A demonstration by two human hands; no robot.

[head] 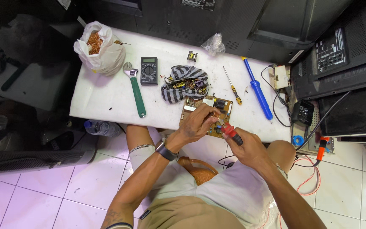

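A brown circuit board (219, 106) lies at the near edge of the white table (102, 95). My left hand (198, 123), with a dark watch on its wrist, rests on the board and pinches a small part near its middle. My right hand (247, 148) grips a red and black pen-shaped tool (230, 131) whose tip touches the board beside my left fingers. Whether the part is loose or fixed to the board is not clear.
On the table lie a green-handled wrench (135, 87), a dark multimeter (149, 71), a striped cloth of small parts (186, 83), a small screwdriver (233, 87), a blue tool (257, 88) and a white bag of copper wire (100, 46). Black electronics stand at right.
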